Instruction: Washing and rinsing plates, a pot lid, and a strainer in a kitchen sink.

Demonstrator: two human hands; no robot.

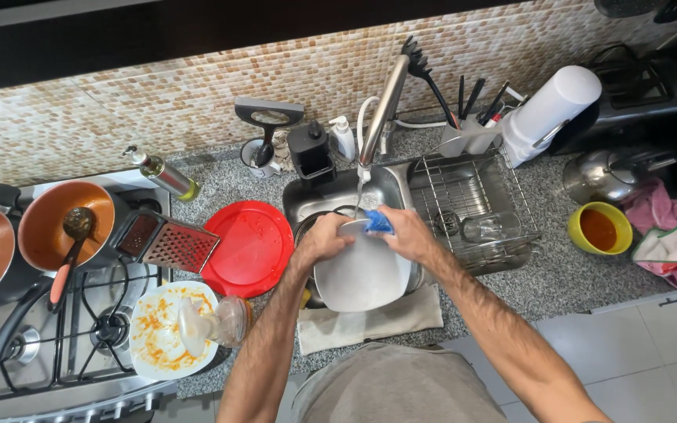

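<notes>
White plate (pixel 362 274), tilted over the sink (pixel 319 200) so water drained, gripped at its rim by the left hand (pixel 324 239). Right hand (pixel 405 233) clenched a blue sponge (pixel 378 222) against the plate's upper edge, beneath the faucet (pixel 381 110).

Both my forearms reach forward and converge, bare to the elbow. My left hand (pixel 324 239) is curled into a grip, knuckles up, fingers wrapped over and thumb tucked beneath them. My right hand (pixel 401 233) sits just beside it, wrist bent slightly inward, fingers (pixel 389 213) bunched and pressing down toward my left fingertips. The two hands are nearly touching; my right forearm angles in more steeply than the left.
</notes>
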